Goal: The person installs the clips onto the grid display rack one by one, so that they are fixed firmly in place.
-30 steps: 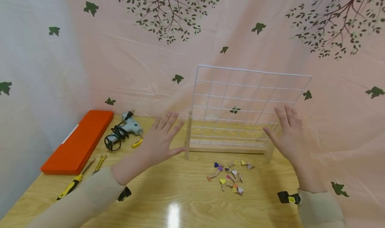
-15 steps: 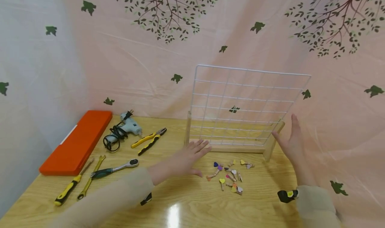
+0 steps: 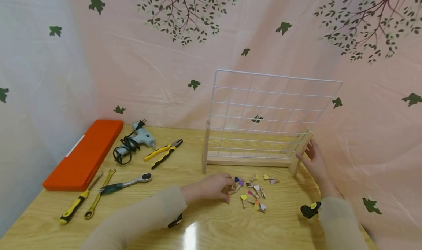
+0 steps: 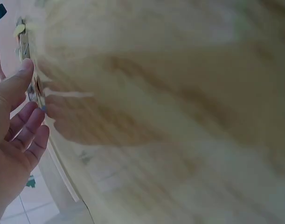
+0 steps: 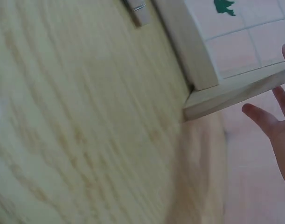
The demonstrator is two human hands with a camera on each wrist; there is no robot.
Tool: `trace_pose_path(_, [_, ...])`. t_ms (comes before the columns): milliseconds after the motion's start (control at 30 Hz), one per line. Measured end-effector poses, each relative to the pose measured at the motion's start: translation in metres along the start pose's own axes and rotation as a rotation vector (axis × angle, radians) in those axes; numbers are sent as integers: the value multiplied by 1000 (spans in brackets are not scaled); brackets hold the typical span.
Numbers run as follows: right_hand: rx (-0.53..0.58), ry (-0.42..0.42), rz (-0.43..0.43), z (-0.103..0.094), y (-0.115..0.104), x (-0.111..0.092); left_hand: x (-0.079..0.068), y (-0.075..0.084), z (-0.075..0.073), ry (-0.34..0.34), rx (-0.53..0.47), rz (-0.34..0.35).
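My left hand point(image 3: 215, 187) reaches in at the left edge of a scatter of small wooden clothespins point(image 3: 262, 194) with coloured hearts. In the left wrist view its thumb and bent fingers point(image 4: 36, 144) stand apart with a gap between them, and the clothespins lie just beyond. My right hand point(image 3: 315, 165) holds the right wooden post point(image 3: 298, 154) of a stand, thumb on one side and fingers on the other. In the right wrist view only part of that hand point(image 5: 280, 121) shows at the post. The stand carries a white wire grid point(image 3: 260, 105), tilted back.
On the left of the wooden table point(image 3: 158, 228) lie an orange case point(image 3: 84, 154), a glue gun point(image 3: 141, 138) with its cord, pliers point(image 3: 165, 153), a ratchet wrench point(image 3: 126, 184), a combination wrench point(image 3: 99, 195) and a screwdriver point(image 3: 79, 202). A printed curtain point(image 3: 148, 59) hangs behind.
My left hand has moved right and down from the stand's left side to the clothespins, its fingers bending. My right hand has come down from beside the grid onto the right post.
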State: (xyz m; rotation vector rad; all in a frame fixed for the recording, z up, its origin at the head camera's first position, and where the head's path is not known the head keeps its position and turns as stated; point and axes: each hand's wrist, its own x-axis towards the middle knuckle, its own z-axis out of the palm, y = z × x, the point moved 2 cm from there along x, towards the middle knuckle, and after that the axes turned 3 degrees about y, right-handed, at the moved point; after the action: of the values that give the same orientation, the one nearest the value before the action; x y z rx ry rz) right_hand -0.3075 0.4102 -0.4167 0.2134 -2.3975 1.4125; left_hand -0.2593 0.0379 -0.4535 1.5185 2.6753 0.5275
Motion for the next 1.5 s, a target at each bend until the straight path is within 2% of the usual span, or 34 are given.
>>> trace_pose_path(67, [18, -4, -12, 3, 5, -2, 1, 2, 2, 3, -25, 18])
trace_pose_path(233, [64, 13, -2, 9, 13, -4, 3, 6, 4, 30, -12, 31])
trace_pose_path(433, [55, 34, -3, 11, 15, -6, 3, 9, 3, 37, -3, -17])
trace_pose_path(667, [-54, 24, -66, 12, 11, -8, 3, 9, -1, 56, -3, -82])
trace_pose_path(800, [-93, 6, -70, 14, 10, -9, 2, 3, -4, 75, -93, -105])
trace_pose_path(967, [-124, 3, -35, 18, 8, -11, -5, -6, -9, 105, -324, -193])
trace_pose_path(1033, [-140, 13, -27, 19, 7, -12, -10, -7, -16, 140, -418, -220])
trace_pose_path(1100, [-160, 25, -19, 19, 8, -13, -16, -9, -25, 189, -471, -221])
trace_pose_path(1233, [-193, 22, 11, 21, 11, -14, -26, -14, -49, 287, -457, -229])
trace_pose_path(1300, [-206, 3, 50, 22, 14, -16, -31, -18, -62, 322, -445, -262])
trace_pose_path(1400, [-215, -17, 107, 23, 19, -19, -37, -24, -84, 367, -480, -331])
trace_pose_path(1500, [-209, -19, 142, 24, 20, -19, -40, -33, -107, 443, -508, -414])
